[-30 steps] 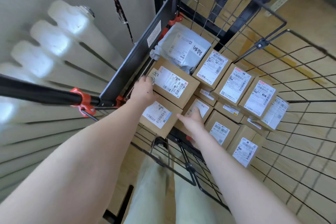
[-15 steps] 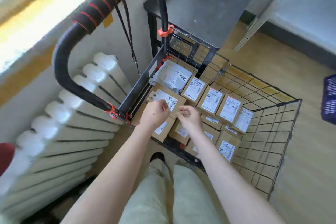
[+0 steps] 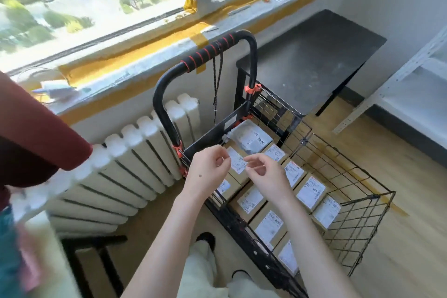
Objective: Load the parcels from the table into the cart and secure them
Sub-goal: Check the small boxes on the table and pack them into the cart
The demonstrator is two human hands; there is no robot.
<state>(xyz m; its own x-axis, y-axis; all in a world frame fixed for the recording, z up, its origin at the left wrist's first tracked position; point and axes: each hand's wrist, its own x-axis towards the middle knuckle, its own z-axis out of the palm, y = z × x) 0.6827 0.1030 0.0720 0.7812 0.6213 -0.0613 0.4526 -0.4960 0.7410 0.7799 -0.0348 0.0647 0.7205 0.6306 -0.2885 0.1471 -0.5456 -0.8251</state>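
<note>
Both hands are held up over the near-left corner of the cart, close together, not touching. L hand [image 3: 206, 172]: fingers curled, thumb and forefinger pinched together; nothing can be made out between them. R hand [image 3: 264, 175]: fingers loosely bent, thumb near forefinger; whether sth thin is gripped cannot be told (motion blur). No parcel is touched by either hand.

Below the hands, the parcels are seen inside the wire cart [image 3: 358, 220]: brown cardboard boxes [image 3: 310, 191] w/ white shipping labels, packed side by side in rows, some stacked on others. A grey poly mailer bag [image 3: 250, 139] is laid on the boxes at the far-left end, against the cart's black back plate.

The cart handle [image 3: 210, 52], black w/ red-striped grip, is raised upright at the left end; a dark cord [image 3: 216, 89] is hung from it, dangling toward the back plate.

A white radiator [image 3: 135, 152] is set just left of the cart, under the window sill. A dark tabletop [image 3: 314, 55] is seen beyond the cart; no parcels are seen on it. White shelving [image 3: 416, 94] is placed at far right.
</note>
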